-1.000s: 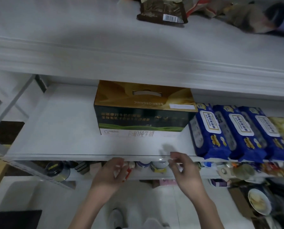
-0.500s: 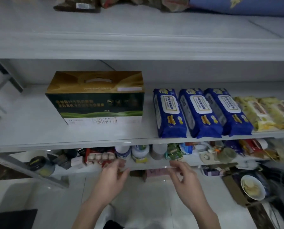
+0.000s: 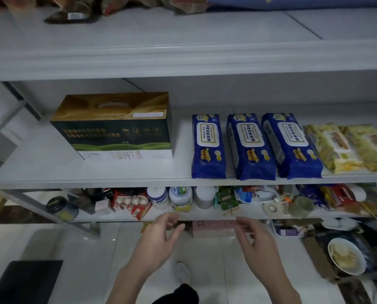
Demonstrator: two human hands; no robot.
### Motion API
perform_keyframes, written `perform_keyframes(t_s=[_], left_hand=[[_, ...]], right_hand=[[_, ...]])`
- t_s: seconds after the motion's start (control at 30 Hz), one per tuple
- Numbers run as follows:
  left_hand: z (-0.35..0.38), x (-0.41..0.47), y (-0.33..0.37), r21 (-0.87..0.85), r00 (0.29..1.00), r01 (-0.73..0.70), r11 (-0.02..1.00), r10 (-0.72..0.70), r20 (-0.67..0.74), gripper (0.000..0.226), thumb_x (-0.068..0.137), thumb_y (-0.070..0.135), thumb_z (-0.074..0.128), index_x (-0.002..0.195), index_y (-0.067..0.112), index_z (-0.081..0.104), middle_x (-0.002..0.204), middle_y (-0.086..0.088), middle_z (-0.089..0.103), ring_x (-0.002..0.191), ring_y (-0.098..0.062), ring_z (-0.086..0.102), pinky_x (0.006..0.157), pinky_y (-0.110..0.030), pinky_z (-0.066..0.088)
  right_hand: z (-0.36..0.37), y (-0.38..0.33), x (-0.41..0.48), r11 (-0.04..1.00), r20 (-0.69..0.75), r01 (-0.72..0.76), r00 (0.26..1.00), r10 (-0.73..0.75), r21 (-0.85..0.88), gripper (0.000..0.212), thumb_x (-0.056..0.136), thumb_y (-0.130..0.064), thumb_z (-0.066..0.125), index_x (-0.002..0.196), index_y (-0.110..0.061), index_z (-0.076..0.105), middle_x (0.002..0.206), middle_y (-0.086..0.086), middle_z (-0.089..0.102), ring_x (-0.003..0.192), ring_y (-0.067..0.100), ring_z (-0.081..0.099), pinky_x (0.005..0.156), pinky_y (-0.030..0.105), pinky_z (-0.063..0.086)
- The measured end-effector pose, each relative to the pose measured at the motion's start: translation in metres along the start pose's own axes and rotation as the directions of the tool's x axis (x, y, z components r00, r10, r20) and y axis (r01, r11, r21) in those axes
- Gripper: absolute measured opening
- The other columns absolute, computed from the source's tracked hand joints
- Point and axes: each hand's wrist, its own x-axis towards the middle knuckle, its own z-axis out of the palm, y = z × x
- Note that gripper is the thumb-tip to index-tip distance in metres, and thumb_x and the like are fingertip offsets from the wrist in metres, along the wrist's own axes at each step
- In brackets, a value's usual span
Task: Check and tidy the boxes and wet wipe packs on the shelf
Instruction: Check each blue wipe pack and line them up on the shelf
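Above both hands, milk box, blue wipe packs beside it

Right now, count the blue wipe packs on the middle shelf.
3, side by side on the middle shelf, right of the box: left pack, middle pack, right pack. Yellow packs lie further right; the frame edge may hide more.

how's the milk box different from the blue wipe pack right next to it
The milk box is a rigid green-and-gold carton with a top handle slot; the leftmost blue wet wipe pack is a soft wrapper with a white label. The box is far bulkier than the pack. The box sits back from the front edge; the pack reaches it. Both rest on the middle shelf, not touching.
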Motion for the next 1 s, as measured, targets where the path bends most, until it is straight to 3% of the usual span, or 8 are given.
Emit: perform_keyframes(t_s=[0.23,0.3,0.4,0.5,0.67,0.77,0.83,1.0], left_hand=[[-0.008,0.049,0.005,-0.063,0.999,0.034,0.997,-0.036,-0.032,0.037,0.083,0.069,0.049,0.107,0.042,0.059,0.108,0.026,0.065,0.098,0.004,0.065,0.081,-0.036,0.057],[-0.012,0.070,0.008,-0.083,0.999,0.027,0.996,-0.031,-0.042,0.029,0.090,0.057,0.058,0.110,0.036,0.062,0.105,0.023,0.067,0.097,0.004,0.065,0.076,-0.025,0.054],[-0.020,0.104,0.022,-0.182,0.999,0.020,0.983,-0.028,-0.040,0.016,0.097,0.038,0.061,0.110,0.029,0.063,0.103,0.020,0.067,0.096,0.003,0.064,0.073,-0.011,0.048],[-0.024,0.140,0.038,-0.275,0.999,0.046,0.960,-0.049,-0.001,0.024,0.100,0.038,0.057,0.119,0.024,0.061,0.108,0.015,0.066,0.093,0.007,0.060,0.072,-0.008,0.047],[-0.020,0.190,0.067,-0.426,0.987,0.159,0.890,-0.148,0.060,0.052,0.098,0.052,0.055,0.135,0.016,0.053,0.126,-0.001,0.063,0.100,-0.012,0.061,0.079,-0.021,0.044],[-0.014,0.217,0.079,-0.483,0.970,0.241,0.842,-0.201,0.134,0.064,0.094,0.064,0.050,0.138,0.017,0.050,0.129,0.000,0.060,0.114,-0.018,0.060,0.094,-0.030,0.050],[-0.008,0.232,0.084,-0.523,0.962,0.272,0.808,-0.220,0.161,0.063,0.090,0.071,0.048,0.125,0.018,0.055,0.125,0.002,0.063,0.113,-0.019,0.063,0.101,-0.037,0.051],[0.011,0.246,0.089,-0.588,0.943,0.334,0.737,-0.260,0.209,0.065,0.092,0.068,0.048,0.132,0.017,0.058,0.122,-0.004,0.070,0.104,-0.022,0.070,0.097,-0.044,0.057]], right_hand=[[0.000,-0.025,0.063,0.999,0.009,0.031,0.999,-0.031,0.022,0.017,0.098,-0.018,0.067,0.113,-0.026,0.067,0.109,-0.005,0.068,0.102,0.016,0.066,0.084,0.031,0.055],[0.002,-0.038,0.084,0.999,-0.019,0.047,0.999,-0.047,0.022,0.019,0.098,-0.015,0.067,0.115,-0.024,0.068,0.108,-0.003,0.068,0.098,0.016,0.067,0.082,0.030,0.054],[0.006,-0.061,0.117,0.996,-0.052,0.038,0.998,-0.034,0.077,0.023,0.099,-0.014,0.066,0.123,-0.017,0.067,0.113,0.000,0.064,0.095,0.001,0.063,0.074,0.008,0.047],[0.015,-0.077,0.156,0.998,-0.069,0.056,0.996,-0.054,0.026,0.027,0.102,-0.024,0.065,0.126,-0.013,0.065,0.114,0.002,0.062,0.100,0.012,0.062,0.083,0.019,0.048],[0.029,-0.075,0.218,1.000,-0.045,0.003,0.999,-0.003,-0.004,0.035,0.099,-0.046,0.058,0.110,-0.013,0.061,0.104,0.010,0.066,0.099,0.028,0.064,0.079,0.033,0.050],[0.037,-0.079,0.245,0.996,0.012,-0.079,0.997,0.079,0.028,0.038,0.101,-0.043,0.059,0.119,-0.010,0.058,0.117,0.012,0.065,0.105,0.029,0.063,0.089,0.043,0.056],[0.041,-0.085,0.257,0.982,0.086,-0.183,0.980,0.178,0.055,0.050,0.102,-0.047,0.056,0.131,-0.007,0.054,0.131,0.016,0.062,0.115,0.032,0.063,0.097,0.048,0.056],[0.039,-0.101,0.254,0.853,0.304,-0.443,0.882,0.359,0.277,0.046,0.107,-0.043,0.051,0.140,-0.013,0.046,0.116,0.005,0.058,0.103,0.022,0.059,0.088,0.034,0.049]])
